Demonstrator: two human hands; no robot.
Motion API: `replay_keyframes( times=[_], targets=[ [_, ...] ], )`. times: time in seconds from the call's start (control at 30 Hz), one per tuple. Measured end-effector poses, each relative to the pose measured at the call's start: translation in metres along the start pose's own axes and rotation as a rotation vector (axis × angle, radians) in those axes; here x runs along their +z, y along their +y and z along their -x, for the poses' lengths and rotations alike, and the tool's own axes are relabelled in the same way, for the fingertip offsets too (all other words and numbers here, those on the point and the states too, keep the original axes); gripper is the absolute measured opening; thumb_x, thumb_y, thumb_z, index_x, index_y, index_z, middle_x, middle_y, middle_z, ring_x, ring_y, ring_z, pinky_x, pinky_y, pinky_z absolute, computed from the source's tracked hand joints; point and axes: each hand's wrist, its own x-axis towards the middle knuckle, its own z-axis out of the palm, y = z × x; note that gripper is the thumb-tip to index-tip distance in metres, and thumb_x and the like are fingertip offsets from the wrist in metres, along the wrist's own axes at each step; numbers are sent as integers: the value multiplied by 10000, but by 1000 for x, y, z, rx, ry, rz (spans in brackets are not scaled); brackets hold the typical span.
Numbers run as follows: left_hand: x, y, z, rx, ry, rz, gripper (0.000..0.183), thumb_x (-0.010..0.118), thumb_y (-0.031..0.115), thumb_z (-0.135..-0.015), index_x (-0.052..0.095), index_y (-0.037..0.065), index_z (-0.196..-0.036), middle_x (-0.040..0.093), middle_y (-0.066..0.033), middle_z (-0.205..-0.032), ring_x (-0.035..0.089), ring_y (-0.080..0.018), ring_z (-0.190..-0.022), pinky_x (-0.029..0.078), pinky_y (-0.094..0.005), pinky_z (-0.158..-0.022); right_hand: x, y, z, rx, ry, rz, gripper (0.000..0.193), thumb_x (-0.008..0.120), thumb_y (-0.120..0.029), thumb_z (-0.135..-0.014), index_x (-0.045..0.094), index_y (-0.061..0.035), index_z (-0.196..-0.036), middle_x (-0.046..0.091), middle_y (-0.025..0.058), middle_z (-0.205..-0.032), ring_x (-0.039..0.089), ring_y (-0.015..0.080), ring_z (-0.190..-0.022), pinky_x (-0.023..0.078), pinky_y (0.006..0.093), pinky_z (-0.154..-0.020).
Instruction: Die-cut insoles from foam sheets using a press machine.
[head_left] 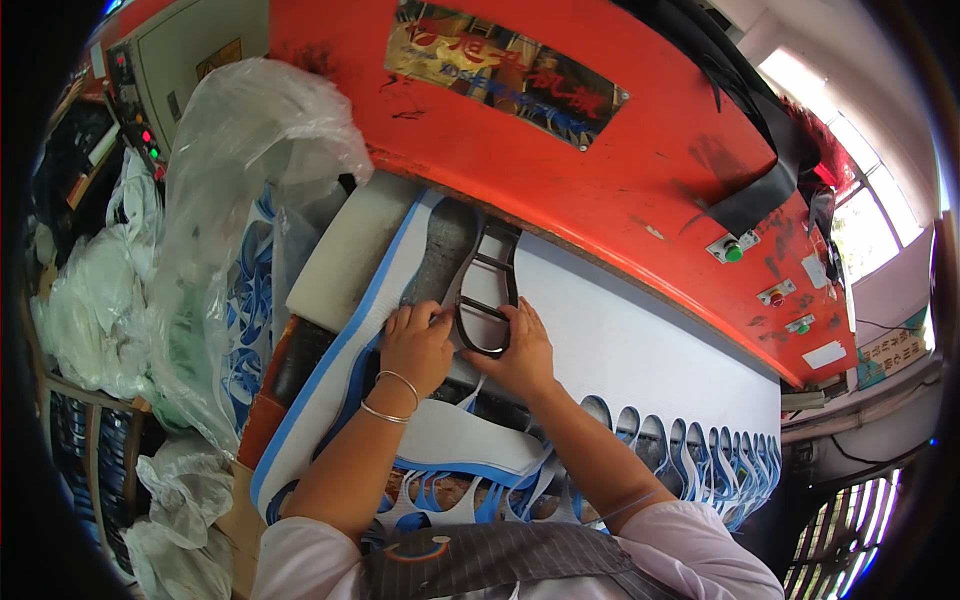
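A sole-shaped black metal cutting die (pixel 492 261) with crossbars stands on a white foam sheet (pixel 625 320). My right hand (pixel 522 350) grips the die's near rounded end, thumb on the near side and fingers along its right rim. Left of the die, my left hand (pixel 418 350) has its fingers curled by the edge of a sole-shaped opening. Whatever those fingers hold is hidden. A long white strip with a blue layer (pixel 335 385) runs along the left of the sheet. Below my wrists lies a white and blue foam piece (pixel 475 440).
The red machine beam (pixel 560 190) spans just beyond my hands, with a green button (pixel 734 252) at right. A clear plastic bag (pixel 260 120) holds blue and white scraps at left. Cut-out foam webbing (pixel 700 460) hangs along the near right edge.
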Motion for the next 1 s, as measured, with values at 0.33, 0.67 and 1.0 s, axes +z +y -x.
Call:
replay_keyframes(
  times=[0.33,0.67,1.0],
  targets=[
    [36,152,-41,-70,135,-53,456,597,85,-770,603,75,-1226,539,-112,-1136,488,-316,-1064,380,-445,-966,-192,108,37,-158,-213,-76,952,769,-523,-696,369,-18,-1397,313,331,-1428,268,441,-1374,242,503,-1125],
    [115,491,-201,379,-142,579,240,571,270,-898,672,52,-901,670,-163,-849,655,-341,-822,518,-435,-756,-504,532,86,227,1459,-73,457,451,-284,-999,454,68,-1290,480,218,-1312,462,331,-1196,338,415,-1036],
    [118,548,-257,348,-169,325,365,523,315,-910,652,61,-681,631,-200,-713,638,-370,-698,492,-480,-652,-554,630,88,741,1333,168,859,383,-589,-947,233,109,-1424,247,321,-1471,266,438,-1364,219,515,-1114]
  ],
)
